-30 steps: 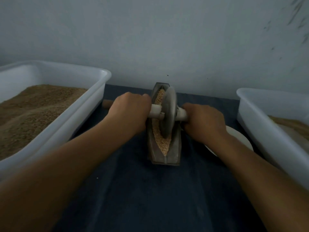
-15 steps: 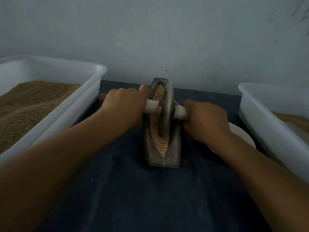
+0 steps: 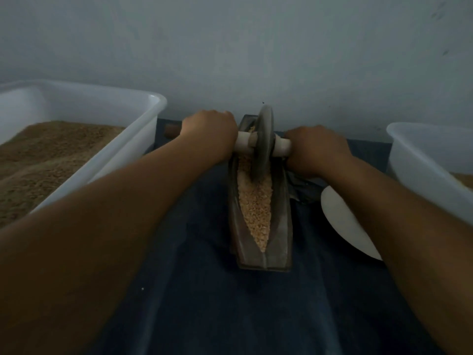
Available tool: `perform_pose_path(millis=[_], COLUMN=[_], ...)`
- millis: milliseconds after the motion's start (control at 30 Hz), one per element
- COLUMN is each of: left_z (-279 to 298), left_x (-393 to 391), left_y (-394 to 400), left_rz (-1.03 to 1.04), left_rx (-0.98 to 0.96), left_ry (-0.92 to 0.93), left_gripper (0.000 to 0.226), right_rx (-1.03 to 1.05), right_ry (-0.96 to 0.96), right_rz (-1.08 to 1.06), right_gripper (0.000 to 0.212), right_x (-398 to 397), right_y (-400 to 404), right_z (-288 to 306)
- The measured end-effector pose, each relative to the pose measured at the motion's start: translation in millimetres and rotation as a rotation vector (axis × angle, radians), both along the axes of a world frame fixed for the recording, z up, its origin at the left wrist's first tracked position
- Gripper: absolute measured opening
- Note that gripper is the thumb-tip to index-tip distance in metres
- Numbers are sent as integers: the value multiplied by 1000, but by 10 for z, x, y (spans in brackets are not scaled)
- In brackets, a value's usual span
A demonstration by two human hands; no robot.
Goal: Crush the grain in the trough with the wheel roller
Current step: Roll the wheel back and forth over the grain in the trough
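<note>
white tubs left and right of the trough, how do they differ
The left tub shows most of its inside and is heaped with brown grain. The right tub is cut off by the frame edge and shows only a sliver of brownish fill. The left tub's near corner looks squarer; the right tub's is rounder. Both are white plastic on the dark cloth.

- Trough (image 3: 259, 254) lies lengthwise on dark cloth (image 3: 230, 303), far end near the wall (image 3: 256, 47).
- Grain (image 3: 256, 208) fills the groove, tapering to a point at the near end.
- Wheel (image 3: 263, 142) stands upright in the far half of the trough, rim down in the grain.
- Left hand (image 3: 210, 134) and right hand (image 3: 317, 149) each grip 1 end of the pale axle (image 3: 243, 143).
- 2 white tubs: left tub (image 3: 102, 103) holds brown meal (image 3: 51, 155); right tub (image 3: 422, 160) partly seen.
- White plate (image 3: 343, 221) under the right forearm.
</note>
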State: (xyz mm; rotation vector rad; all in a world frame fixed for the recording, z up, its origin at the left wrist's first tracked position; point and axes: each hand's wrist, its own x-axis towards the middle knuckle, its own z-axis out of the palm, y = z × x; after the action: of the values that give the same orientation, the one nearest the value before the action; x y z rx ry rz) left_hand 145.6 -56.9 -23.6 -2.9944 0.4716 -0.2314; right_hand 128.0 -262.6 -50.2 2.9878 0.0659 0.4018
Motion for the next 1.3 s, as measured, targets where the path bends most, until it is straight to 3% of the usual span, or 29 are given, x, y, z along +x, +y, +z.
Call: perform_pose_path(millis=[467, 667, 833, 1100, 1300], left_z=[-122, -144, -192, -184, -128], left_x=[-574, -875, -1032, -812, -421], left_y=[119, 249, 324, 204, 151], left_rz=[37, -32, -80, -101, -76], left_rx=[-27, -41, -58, -7, -12], left_ry=[-89, -98, -209, -275, -145], left_gripper=[37, 36, 37, 38, 36], right_rx=[8, -1, -29, 7, -32], right_ry=[-170, -234, -271, -237, -142], right_rz=[50, 121, 150, 100, 23], right_gripper=[20, 16, 15, 24, 21], right_x=[-611, -1013, -1199, -977, -500], right_y=[82, 160, 170, 103, 53], right_z=[-108, -36, -51, -155, -109])
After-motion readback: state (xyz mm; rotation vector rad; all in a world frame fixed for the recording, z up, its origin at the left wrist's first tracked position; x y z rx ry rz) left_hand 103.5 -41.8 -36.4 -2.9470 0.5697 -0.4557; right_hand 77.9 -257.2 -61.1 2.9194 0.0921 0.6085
